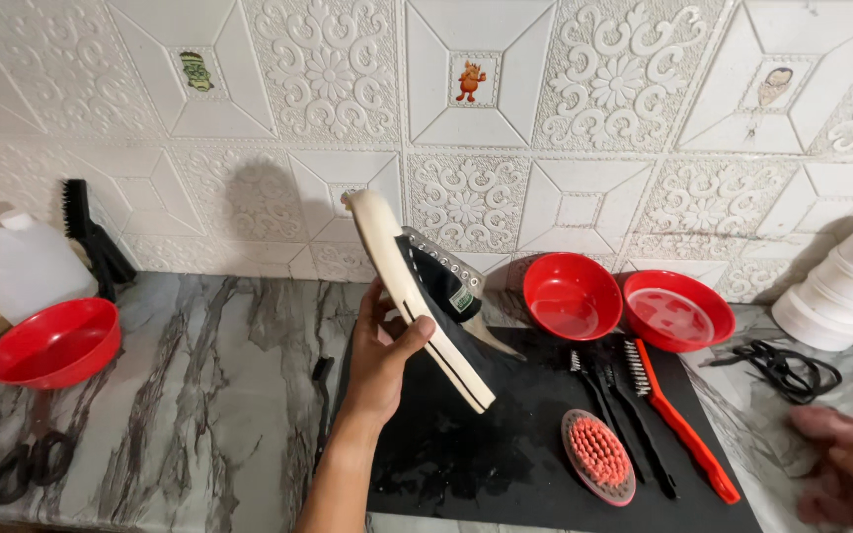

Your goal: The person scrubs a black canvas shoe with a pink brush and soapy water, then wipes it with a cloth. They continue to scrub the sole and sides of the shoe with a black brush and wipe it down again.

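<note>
My left hand (379, 357) grips a black canvas sneaker (433, 286) with a cream rubber sole, held up over the black mat (466, 454) with the sole turned toward me and the toe pointing up-left. My right hand (846, 464) is blurred at the lower right edge, over the marble counter (199, 395) beside the mat. Whether it holds anything is unclear. Nearest it lies a red-handled wire brush (678, 419).
On the mat lie a round pink-bristled brush (598, 454) and black brushes (612, 405). Two red bowls (573, 294) (678, 309) stand behind it, black laces (782, 367) and white tubs (841, 286) at right. At left: a red bowl (54, 341), white jug (20, 262), scissors (27, 459).
</note>
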